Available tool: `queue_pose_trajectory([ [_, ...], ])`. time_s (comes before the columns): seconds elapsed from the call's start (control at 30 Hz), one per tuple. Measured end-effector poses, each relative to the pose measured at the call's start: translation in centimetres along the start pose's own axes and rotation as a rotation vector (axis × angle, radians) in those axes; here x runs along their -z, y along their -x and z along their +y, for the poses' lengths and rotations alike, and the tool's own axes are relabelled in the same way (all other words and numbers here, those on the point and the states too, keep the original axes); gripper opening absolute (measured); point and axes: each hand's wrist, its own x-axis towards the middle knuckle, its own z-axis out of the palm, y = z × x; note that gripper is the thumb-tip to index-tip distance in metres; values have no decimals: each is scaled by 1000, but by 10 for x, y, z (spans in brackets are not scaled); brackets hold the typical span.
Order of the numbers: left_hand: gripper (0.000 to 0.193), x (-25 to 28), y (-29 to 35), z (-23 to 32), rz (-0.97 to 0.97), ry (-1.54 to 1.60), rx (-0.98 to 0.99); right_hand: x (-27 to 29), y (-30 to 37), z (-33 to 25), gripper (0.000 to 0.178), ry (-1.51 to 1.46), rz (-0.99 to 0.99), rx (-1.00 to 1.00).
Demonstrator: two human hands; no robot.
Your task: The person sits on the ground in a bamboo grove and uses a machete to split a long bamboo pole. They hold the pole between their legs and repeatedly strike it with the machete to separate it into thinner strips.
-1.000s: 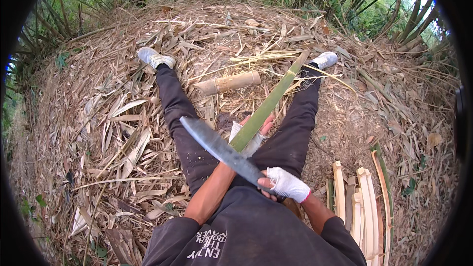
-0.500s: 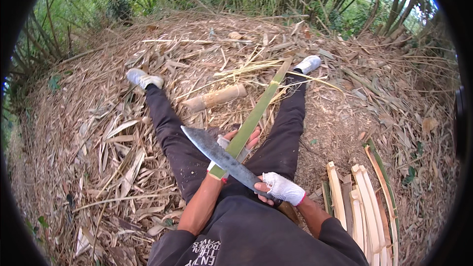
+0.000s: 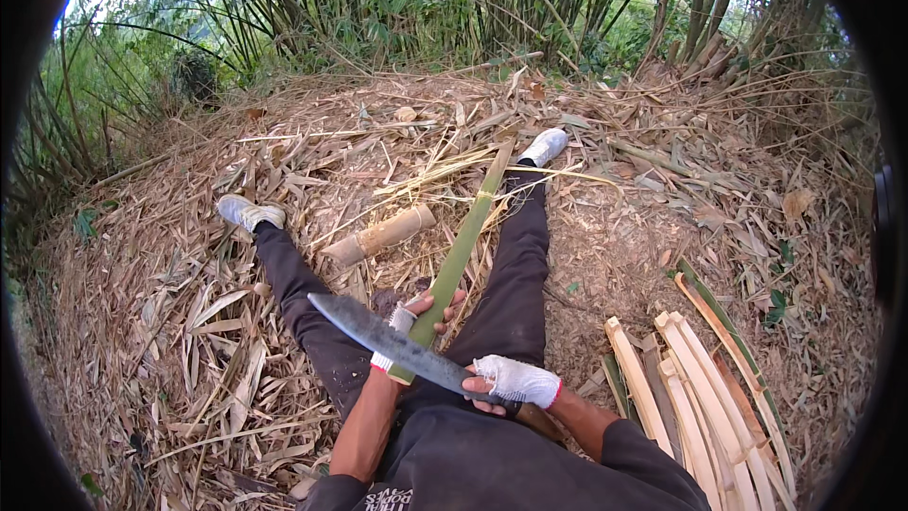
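Note:
A long green split-bamboo strip slants from my lap away toward my right foot. My left hand, in a white fingerless glove, is wrapped round its near part, with the thumb on top and fingertips showing at the right edge. My right hand, gloved alike, grips the dark handle of a machete. The broad grey blade lies crosswise over the strip's near end and my left wrist, its tip pointing to the left. Whether blade and strip touch, I cannot tell.
A short bamboo section lies between my outstretched legs, with thin pale shavings beyond it. Several split bamboo strips are stacked at my right. Dry leaves and husks cover the ground; standing bamboo rises behind.
My left hand's fingers have closed round the bamboo strip, where they lay spread beneath it. The view has tilted up a little. The machete stays in my right hand across the strip.

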Motion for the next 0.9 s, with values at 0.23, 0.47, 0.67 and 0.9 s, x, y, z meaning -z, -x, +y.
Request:
queue_pose_trajectory([
  [0.23, 78, -96, 142, 13, 466, -728, 164, 30, 34, -6, 35, -312, 223, 225],
  [0.47, 57, -98, 399, 32, 1097, -1447, 741, 65, 30, 19, 35, -471, 429, 312],
  [0.67, 32, -53, 315, 46, 1195, -2417, 580, 74, 19, 26, 30, -581, 439, 297],
  [0.9, 52, 24, 32, 35, 1075, -2195, 285, 67, 24, 50, 26, -664, 466, 383],
])
